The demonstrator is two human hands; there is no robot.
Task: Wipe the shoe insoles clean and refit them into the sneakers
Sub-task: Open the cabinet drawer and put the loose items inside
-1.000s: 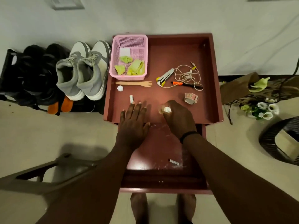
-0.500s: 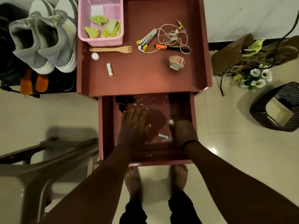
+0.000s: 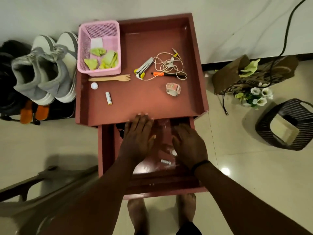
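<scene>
Two grey sneakers (image 3: 45,70) sit far left on the rack, well apart from your hands, insoles not visible. Your left hand (image 3: 138,141) lies flat in the open drawer (image 3: 108,150), fingers straight, grasping nothing; your right hand (image 3: 189,146) curls over crinkly clear plastic, grip unclear. Search gently, lift out cleanly: the surface's front edge (image 3: 105,122) overhangs your knuckles, drawer walls crowd both wrists.
</scene>
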